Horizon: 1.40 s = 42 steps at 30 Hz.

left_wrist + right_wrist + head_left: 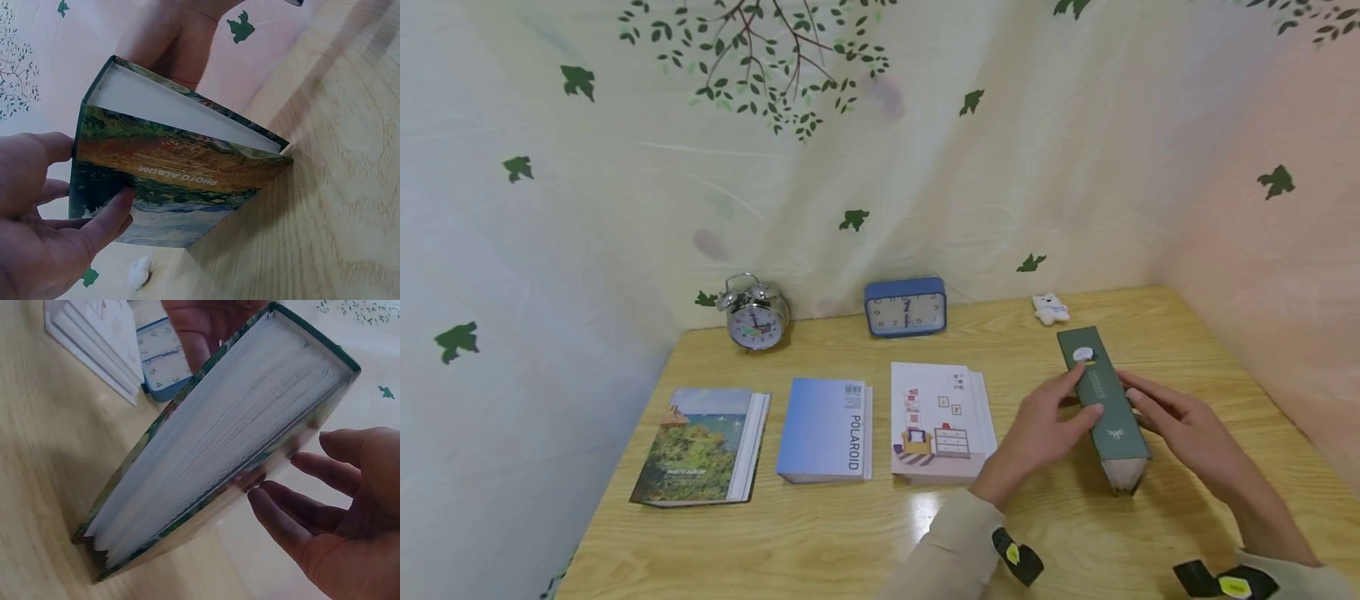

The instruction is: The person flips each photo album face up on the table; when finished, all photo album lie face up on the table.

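A dark green photo album stands on the table with its spine up and its fore-edge down. My left hand holds it from the left, thumb on the spine. In the left wrist view a finger of this hand presses the painted landscape cover, which reads "PHOTO ALBUM" upside down from there. On the other side, my right hand lies along the album with relaxed, slightly bent fingers. Its fingertips are at the cover in the right wrist view. The white page ends show between the covers.
To the left lie a landscape photo album, a blue "POLAROID" album and a white album with a room drawing. Behind stand a silver twin-bell alarm clock, a blue clock and a small white bear figure near the wall.
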Tool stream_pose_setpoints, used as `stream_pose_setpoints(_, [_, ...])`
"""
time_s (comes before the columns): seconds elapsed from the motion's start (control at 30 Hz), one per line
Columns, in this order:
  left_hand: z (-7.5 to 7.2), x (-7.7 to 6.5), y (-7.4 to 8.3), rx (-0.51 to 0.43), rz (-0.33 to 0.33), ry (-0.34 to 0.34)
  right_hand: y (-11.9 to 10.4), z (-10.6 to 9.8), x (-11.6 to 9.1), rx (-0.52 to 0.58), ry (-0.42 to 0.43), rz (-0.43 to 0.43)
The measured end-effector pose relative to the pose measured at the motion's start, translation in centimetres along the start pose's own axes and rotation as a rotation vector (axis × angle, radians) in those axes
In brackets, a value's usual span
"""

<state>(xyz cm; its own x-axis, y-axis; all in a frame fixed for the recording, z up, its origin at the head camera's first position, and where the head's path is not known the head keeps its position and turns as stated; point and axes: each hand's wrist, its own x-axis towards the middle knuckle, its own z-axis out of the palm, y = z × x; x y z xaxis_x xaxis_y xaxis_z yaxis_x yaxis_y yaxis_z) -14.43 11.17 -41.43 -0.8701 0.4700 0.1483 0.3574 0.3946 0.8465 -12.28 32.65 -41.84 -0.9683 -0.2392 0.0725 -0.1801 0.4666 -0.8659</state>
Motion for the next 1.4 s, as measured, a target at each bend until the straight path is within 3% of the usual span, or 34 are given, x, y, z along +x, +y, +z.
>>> stream_pose_setpoints(0.1, [-0.6, -0.2, 0.0, 0.040, -0.020, 0.014, 0.5, 0.4, 0.0, 0.029, -0.060, 0.024])
stream_pose_setpoints(0.23, [-1.2, -0.5, 0.1, 0.058, -0.126, 0.021, 1.3, 1.3, 0.0, 0.032, -0.128, 0.071])
stream_pose_setpoints(0.33, [-1.7, -0.7, 0.1, 0.079, -0.210, 0.021, 1.7, 1.9, -0.1, -0.034, -0.145, 0.112])
stream_pose_setpoints(0.47, [-2.2, -0.9, -0.3, 0.127, -0.266, 0.009, 2.1, 2.4, 0.1, -0.113, -0.144, 0.160])
stream_pose_setpoints(0.8, [-1.9, -1.6, -1.7, 0.176, -0.315, -0.042, 2.4, 3.1, 0.6, -0.147, -0.129, 0.214])
stream_pose_setpoints(1.0, [-1.0, -1.7, -2.0, 0.163, -0.358, -0.063, 2.5, 3.2, 0.7, -0.278, -0.088, 0.199])
stream_pose_setpoints(1.17, [-0.3, -1.5, -2.4, 0.203, -0.352, -0.081, 2.7, 3.1, 0.7, -0.376, -0.068, 0.197])
stream_pose_setpoints(1.4, [0.2, -1.6, -3.2, 0.228, -0.309, -0.079, 2.7, 3.3, 0.7, -0.408, -0.063, 0.205])
